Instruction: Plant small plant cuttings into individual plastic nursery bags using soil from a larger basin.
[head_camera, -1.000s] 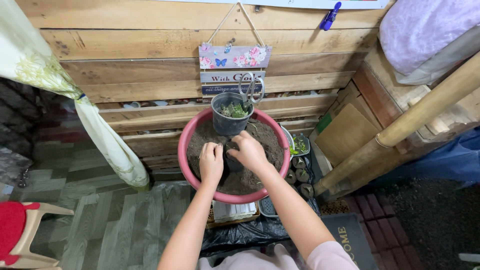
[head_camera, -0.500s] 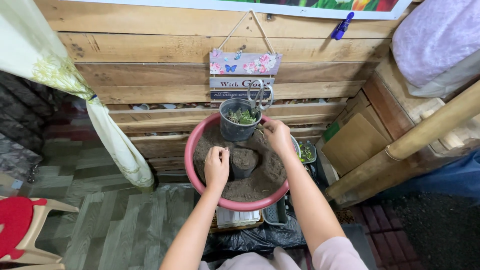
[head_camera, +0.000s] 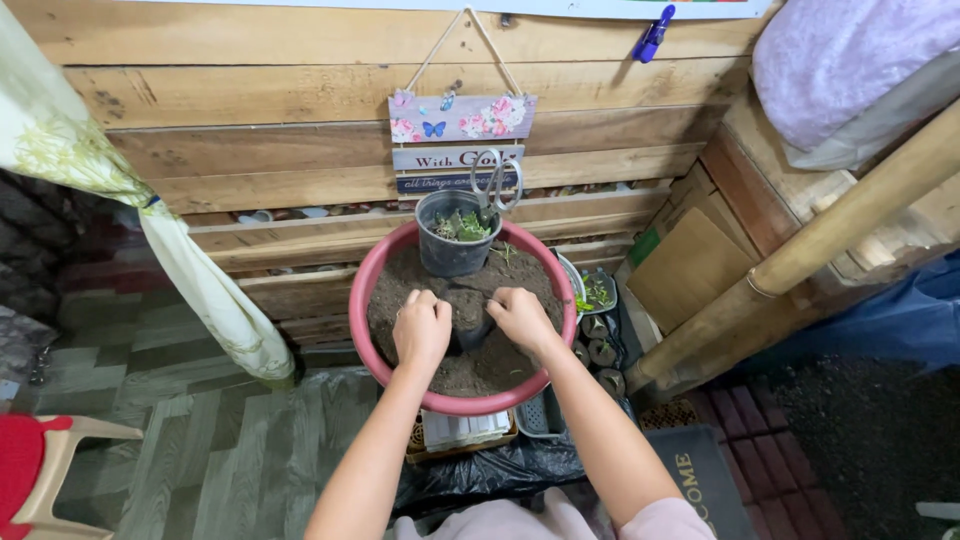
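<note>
As the right hand (head_camera: 520, 318) drops back from the upper pot (head_camera: 455, 235), both hands now close around a small dark pot (head_camera: 467, 322) sunk in the soil at frame centre, the left hand (head_camera: 422, 328) gripping its other side inside the red basin (head_camera: 372, 275).

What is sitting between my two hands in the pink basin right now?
In the head view, a small dark pot filled with soil sits between the left hand and the right hand, inside the pink basin.
</note>
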